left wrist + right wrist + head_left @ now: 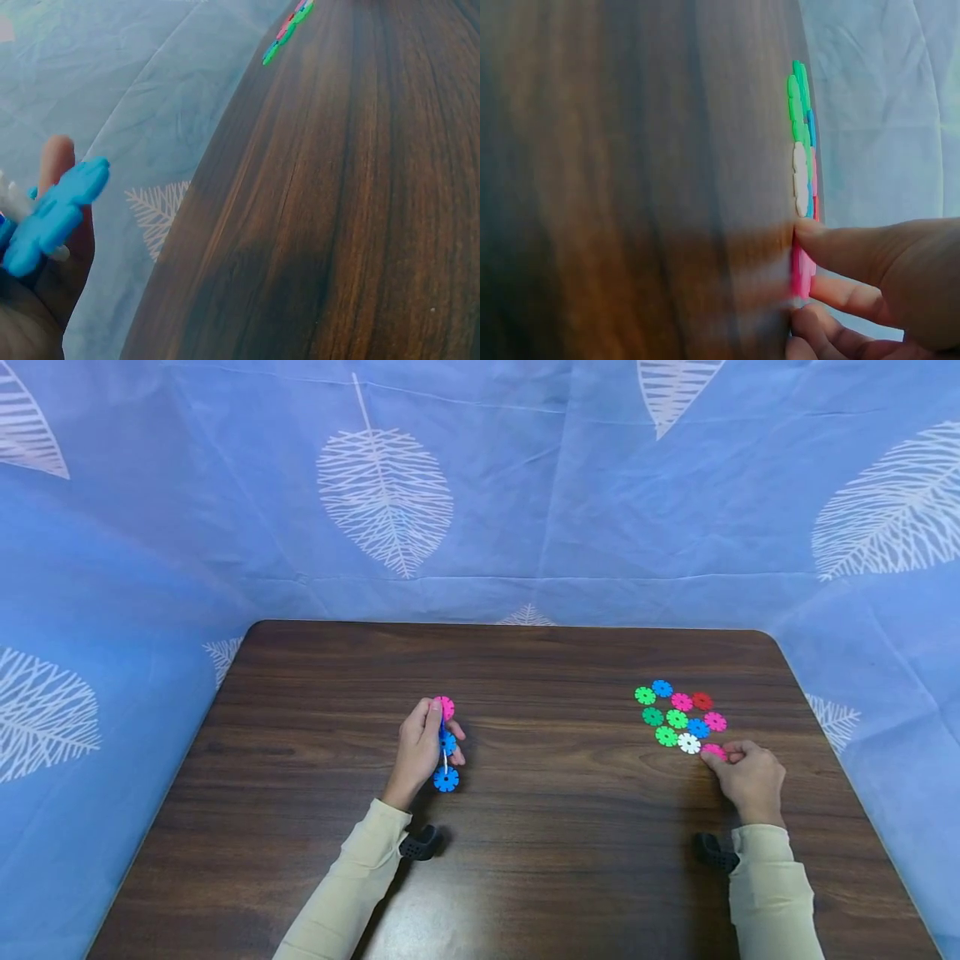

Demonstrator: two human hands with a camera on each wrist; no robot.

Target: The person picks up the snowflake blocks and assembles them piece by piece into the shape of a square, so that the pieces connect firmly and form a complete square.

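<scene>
My left hand (420,745) holds a joined chain of notched plastic flower discs above the left-middle of the table. In the head view a pink disc (446,707) is at its top and a blue disc (446,779) at its lower end, with a white disc (446,761) seen edge-on between blue ones. The left wrist view shows a blue disc (56,217) in front of the fingers. At the right, my right hand (753,781) pinches a pink disc (714,751) between thumb and fingertips, beside a white disc (689,743) lying flat.
Several loose discs lie grouped at the table's right: green (666,737), blue (698,728), red (702,701) and pink ones (716,722). The brown wooden table (555,827) meets a blue leaf-patterned cloth (510,510) behind and at both sides.
</scene>
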